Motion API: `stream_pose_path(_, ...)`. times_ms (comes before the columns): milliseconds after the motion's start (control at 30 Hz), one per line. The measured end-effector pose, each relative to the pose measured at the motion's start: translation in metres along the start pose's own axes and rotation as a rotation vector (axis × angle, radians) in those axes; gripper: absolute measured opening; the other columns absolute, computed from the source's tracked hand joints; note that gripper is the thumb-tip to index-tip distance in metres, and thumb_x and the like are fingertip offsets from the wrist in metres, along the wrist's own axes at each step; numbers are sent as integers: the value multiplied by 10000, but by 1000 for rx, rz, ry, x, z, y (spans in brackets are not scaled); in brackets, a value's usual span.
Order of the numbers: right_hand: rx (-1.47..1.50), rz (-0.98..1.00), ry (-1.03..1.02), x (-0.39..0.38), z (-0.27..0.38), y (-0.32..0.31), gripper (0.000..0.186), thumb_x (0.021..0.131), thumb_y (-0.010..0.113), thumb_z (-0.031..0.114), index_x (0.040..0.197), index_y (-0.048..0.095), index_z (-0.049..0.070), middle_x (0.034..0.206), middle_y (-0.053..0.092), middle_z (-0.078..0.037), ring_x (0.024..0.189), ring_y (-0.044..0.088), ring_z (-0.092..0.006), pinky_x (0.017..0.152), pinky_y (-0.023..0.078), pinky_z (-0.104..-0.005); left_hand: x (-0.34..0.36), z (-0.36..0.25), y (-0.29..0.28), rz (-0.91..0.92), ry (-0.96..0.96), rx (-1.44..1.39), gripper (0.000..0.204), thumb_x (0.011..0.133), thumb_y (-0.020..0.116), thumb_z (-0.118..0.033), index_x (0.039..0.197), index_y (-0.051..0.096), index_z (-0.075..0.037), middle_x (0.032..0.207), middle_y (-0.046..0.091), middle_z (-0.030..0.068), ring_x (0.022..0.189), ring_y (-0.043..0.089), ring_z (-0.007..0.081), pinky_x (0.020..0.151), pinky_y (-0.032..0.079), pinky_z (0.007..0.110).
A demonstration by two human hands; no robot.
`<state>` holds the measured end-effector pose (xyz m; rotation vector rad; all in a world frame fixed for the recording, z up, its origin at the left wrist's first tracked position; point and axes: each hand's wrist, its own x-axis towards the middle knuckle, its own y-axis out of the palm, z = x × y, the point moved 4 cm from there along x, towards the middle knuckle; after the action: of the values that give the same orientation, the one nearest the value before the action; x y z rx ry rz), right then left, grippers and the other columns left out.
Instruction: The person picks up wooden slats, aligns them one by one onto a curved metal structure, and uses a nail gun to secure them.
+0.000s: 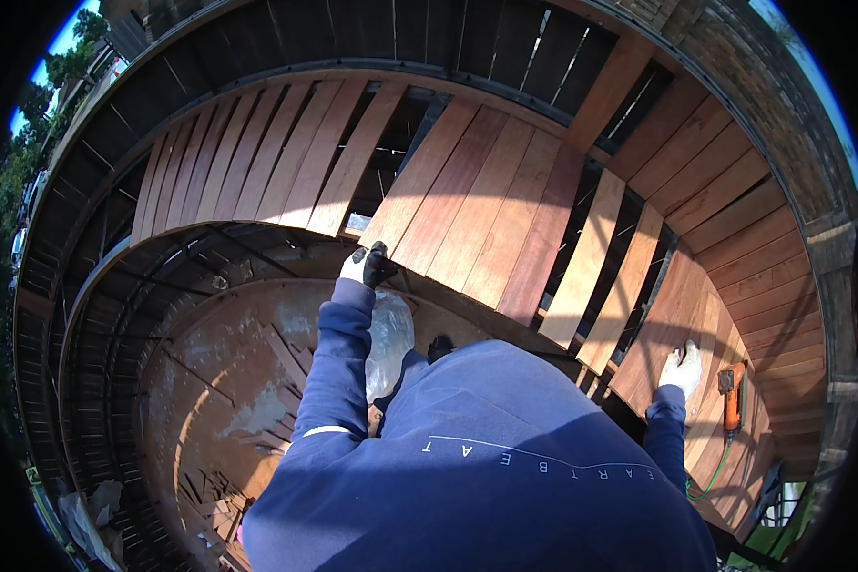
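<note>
My left hand (370, 265), in a white and dark work glove, is closed at the near end of a reddish wooden plank (429, 176) in the curved bench. Its fingers touch the plank's edge, and part of the grip is hidden. Over to the right, my right hand (681, 370), in a white glove, lies flat with its fingers out on pale brown planks (663, 315). Close beside it on the boards rests an orange power tool (731, 396) with a green cord (710, 483).
Loose planks with gaps between them (605, 272) lie across a dark metal frame (562, 210). Below is a rusty round floor (224, 362) with scattered wood offcuts (221, 510) and a clear plastic bag (389, 338). A slatted wooden backrest (744, 238) curves around the right.
</note>
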<state>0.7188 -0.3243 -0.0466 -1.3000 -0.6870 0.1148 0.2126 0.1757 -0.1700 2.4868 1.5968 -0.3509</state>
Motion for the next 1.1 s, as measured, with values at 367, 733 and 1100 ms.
stream_pose_path(367, 15, 37, 7, 2, -7, 8, 379, 856, 624, 140, 1204, 615, -13, 1201, 628, -201, 1154, 573, -340, 1036, 414, -385, -13, 0, 11, 44, -153, -650, 340, 912, 621, -378, 976, 574, -47, 666, 550, 75, 697, 641, 243, 596, 573, 402)
stream_pose_path(733, -4, 25, -11, 0, -12, 10, 384, 859, 624, 147, 1209, 613, -10, 1213, 622, -204, 1158, 569, -343, 1034, 415, -387, -6, -16, -22, -281, -179, -781, 389, 922, 600, -442, 705, 473, -145, 500, 324, -61, 422, 310, 84, 417, 233, 267)
stream_pose_path(1100, -7, 1, -11, -2, -12, 7, 376, 846, 634, 144, 1185, 625, -18, 1181, 636, -204, 1137, 579, -350, 1026, 419, -395, 5, -43, -45, -428, -200, -505, 360, 908, 637, -331, 1081, 579, -21, 793, 590, 95, 667, 587, 234, 647, 568, 424)
